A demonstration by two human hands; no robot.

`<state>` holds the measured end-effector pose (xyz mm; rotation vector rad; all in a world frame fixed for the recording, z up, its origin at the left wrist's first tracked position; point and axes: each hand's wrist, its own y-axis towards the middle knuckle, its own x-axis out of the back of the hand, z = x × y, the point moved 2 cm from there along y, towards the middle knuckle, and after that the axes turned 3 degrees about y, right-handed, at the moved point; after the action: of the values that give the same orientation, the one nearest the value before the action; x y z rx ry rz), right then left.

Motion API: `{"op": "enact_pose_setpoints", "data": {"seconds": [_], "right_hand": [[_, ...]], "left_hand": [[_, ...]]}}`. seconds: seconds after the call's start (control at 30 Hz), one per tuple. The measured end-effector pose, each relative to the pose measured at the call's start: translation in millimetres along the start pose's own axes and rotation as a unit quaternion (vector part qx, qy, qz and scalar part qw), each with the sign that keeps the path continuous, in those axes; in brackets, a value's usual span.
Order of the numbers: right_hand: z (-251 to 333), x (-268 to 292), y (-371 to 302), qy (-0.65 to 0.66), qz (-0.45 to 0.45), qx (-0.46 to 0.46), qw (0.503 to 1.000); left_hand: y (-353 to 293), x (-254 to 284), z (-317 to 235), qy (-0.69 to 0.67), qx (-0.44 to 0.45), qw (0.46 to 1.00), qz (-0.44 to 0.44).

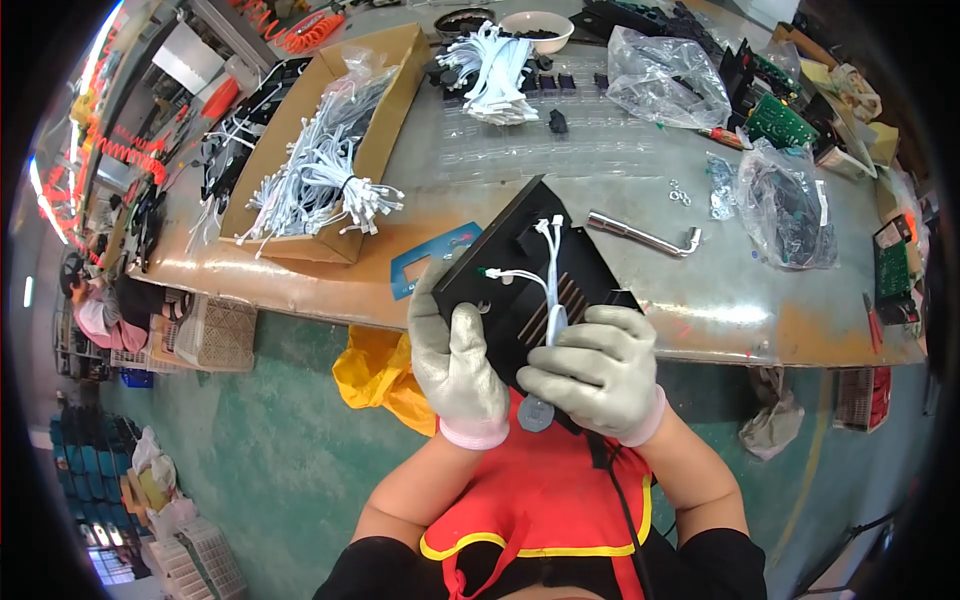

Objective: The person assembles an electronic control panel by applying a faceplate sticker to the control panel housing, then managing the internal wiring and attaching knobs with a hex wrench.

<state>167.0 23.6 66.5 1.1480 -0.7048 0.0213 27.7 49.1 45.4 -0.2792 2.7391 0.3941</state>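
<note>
Black case [505,318] held up, tilted, before red apron [490,500], near edge of bench [740,330]. Left hand [462,385] (pale glove, pink cuff) grips case's left side: thumb across face, fingers behind. Right hand [600,375] mostly closed, fingers [590,340] curled round white cable [552,275] over case. Can't tell whether plugs [491,273] are seated. Wrench [640,232] lies just beyond, on bench.

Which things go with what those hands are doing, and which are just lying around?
Seem to belong:
black case, in the left hand
white cable, in the right hand
white cable bundle, perhaps

Seem just lying about:
metal wrench
clear plastic bag
green circuit board
</note>
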Motion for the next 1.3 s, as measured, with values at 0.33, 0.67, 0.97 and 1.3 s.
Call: {"op": "enact_pose_setpoints", "data": {"seconds": [0.33,0.67,0.97,1.3], "right_hand": [[-6.1,-13.6,16.2,-0.084,-0.054,-0.14,0.985],[-5.3,-1.1,10.5,0.027,0.066,-0.137,0.988],[5.0,59.2,10.9,0.035,-0.006,-0.269,0.963],[-16.9,52.9,-27.6,0.248,-0.109,-0.39,0.88]], "left_hand": [[-24.1,-8.7,-4.4,-0.017,-0.093,0.995,0.012],[-27.2,-24.6,-24.1,-0.095,0.049,0.994,-0.015],[-19.1,-30.9,-5.6,-0.061,-0.078,0.964,0.246],[3.8,11.3,-14.8,0.056,0.095,0.979,0.17]]}}
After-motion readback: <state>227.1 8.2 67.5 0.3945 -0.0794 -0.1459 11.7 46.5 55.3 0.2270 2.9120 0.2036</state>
